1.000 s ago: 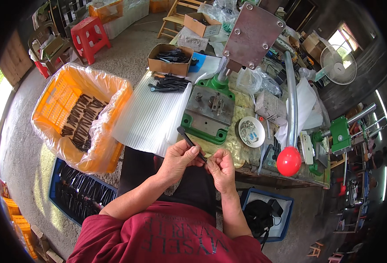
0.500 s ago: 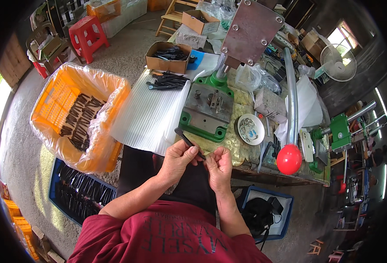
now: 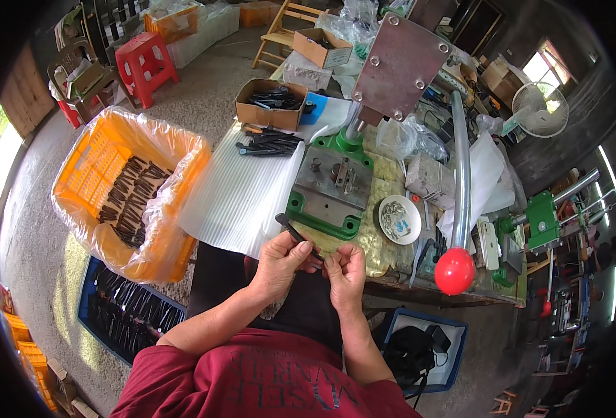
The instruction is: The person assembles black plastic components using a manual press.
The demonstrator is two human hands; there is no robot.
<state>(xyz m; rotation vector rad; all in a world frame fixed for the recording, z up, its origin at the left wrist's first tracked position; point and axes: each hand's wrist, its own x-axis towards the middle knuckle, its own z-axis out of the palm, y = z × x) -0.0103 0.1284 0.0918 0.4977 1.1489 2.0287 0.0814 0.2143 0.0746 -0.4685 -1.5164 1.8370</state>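
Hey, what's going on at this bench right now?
A person in a red shirt sits at a cluttered workbench, holding a slim dark metal piece in the left hand while the right hand pinches at its near end. Just beyond stands a green-based hand press with a red-knobbed lever. More dark pieces lie on a white corrugated sheet, and an orange crate lined with plastic holds many others.
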